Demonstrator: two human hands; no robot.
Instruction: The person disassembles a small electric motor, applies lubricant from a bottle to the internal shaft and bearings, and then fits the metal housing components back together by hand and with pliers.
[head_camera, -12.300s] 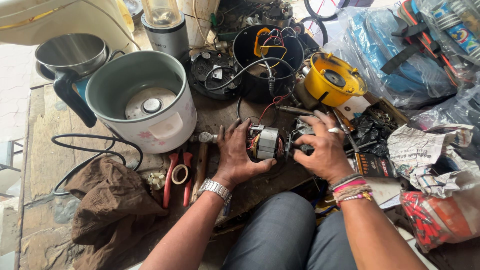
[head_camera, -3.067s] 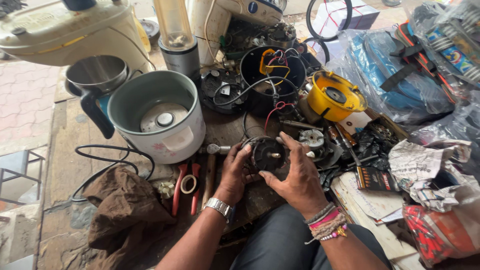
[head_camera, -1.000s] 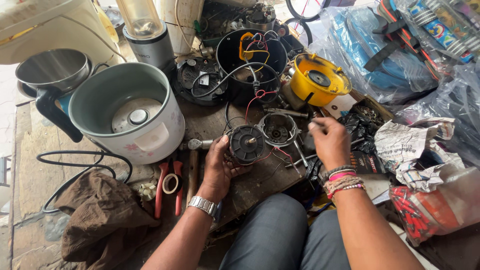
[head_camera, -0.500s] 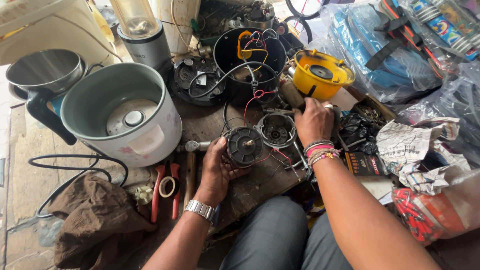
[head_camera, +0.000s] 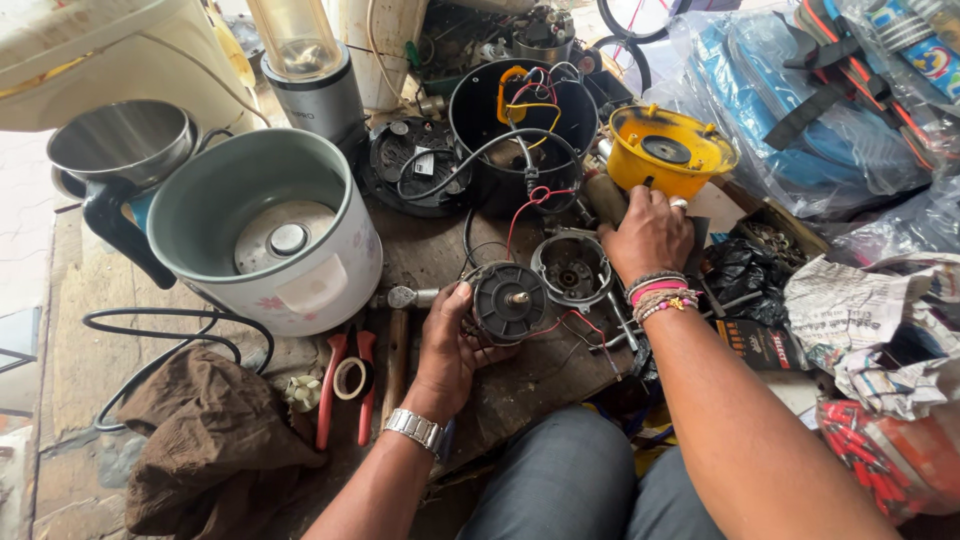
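The left hand (head_camera: 450, 345) grips a round dark motor core (head_camera: 508, 301) (its shaft pointing up) low over the wooden table (head_camera: 430, 250), just beside a grey motor housing (head_camera: 570, 270). The right hand (head_camera: 648, 232) is closed over something small by the yellow cap (head_camera: 668, 150); what it holds is hidden.

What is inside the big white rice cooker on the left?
Inside the white rice cooker only a round metal heating plate with a small raised disc at its centre shows; there is no inner pot. The near wall covers the front part of the bottom.
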